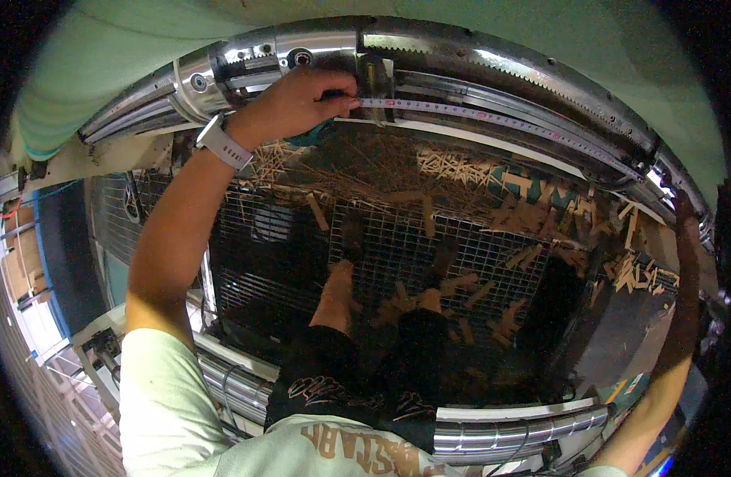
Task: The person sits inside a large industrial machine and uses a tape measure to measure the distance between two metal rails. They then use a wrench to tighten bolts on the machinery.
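Note:
My left hand (306, 99), with a pale watch on its wrist, pinches the end of a measuring tape (480, 116) between thumb and fingers. The tape's pale blade runs stretched to the right, along a polished metal machine bar (429, 87) under a toothed rack (492, 62). My right hand (683, 203) reaches the far right end of the bar, near the tape's other end. It lies in deep shade, so its fingers and anything in them cannot be made out.
Metal grating (389, 238) lies under my feet, with cardboard scraps (461, 282) strewn on it. More scraps and brown debris (373, 159) pile along a ledge below the bar. Shiny rollers (524, 433) run close behind me. Pale green sheet material (246, 16) covers the far side.

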The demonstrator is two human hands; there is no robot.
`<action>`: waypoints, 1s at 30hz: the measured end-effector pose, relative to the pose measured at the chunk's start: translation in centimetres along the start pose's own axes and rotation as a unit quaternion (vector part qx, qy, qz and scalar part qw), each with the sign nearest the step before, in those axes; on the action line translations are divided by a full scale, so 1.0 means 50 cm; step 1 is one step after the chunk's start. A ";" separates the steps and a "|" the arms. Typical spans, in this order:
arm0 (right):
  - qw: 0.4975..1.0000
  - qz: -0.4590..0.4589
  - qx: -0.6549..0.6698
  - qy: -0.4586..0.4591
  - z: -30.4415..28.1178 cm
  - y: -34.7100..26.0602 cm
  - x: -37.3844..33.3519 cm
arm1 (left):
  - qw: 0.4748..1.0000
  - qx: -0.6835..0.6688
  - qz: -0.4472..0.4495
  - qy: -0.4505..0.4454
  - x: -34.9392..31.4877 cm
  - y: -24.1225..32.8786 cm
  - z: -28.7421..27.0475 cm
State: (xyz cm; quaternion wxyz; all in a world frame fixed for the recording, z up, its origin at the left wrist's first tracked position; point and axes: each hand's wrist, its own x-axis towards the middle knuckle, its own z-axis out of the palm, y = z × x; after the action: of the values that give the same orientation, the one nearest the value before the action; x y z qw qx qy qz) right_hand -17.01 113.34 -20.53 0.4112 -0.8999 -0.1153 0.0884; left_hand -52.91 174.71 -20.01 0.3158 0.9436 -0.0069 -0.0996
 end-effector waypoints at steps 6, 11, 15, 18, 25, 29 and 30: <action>0.998 -0.024 -0.047 -0.016 -0.026 0.003 0.033 | 0.999 -0.012 0.024 0.027 -0.010 -0.008 -0.004; 0.996 -0.032 -0.076 -0.015 -0.043 0.009 0.029 | 1.000 0.015 0.019 0.020 -0.001 -0.009 -0.007; 0.991 -0.059 -0.120 0.001 -0.064 -0.001 -0.010 | 0.999 -0.005 -0.008 0.048 -0.010 -0.012 0.004; 0.989 -0.089 -0.118 -0.021 -0.032 -0.013 -0.024 | 0.997 0.013 -0.053 0.052 -0.023 0.024 -0.005; 0.997 0.039 0.060 -0.020 0.132 -0.135 -0.135 | 0.995 0.015 -0.040 0.086 -0.011 0.032 0.010; 0.959 0.104 0.259 0.046 0.174 -0.133 -0.137 | 0.995 0.005 -0.022 0.097 -0.003 0.009 0.014; 0.969 0.081 0.229 0.038 0.178 -0.132 -0.134 | 0.994 0.010 -0.022 0.102 -0.002 0.009 0.015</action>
State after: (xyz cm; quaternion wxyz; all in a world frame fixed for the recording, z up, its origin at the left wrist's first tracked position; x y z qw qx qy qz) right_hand -26.57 122.07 -20.82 0.6017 -0.7910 -0.0034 0.1109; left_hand -53.13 173.90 -20.31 0.3034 0.9517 0.0454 -0.0096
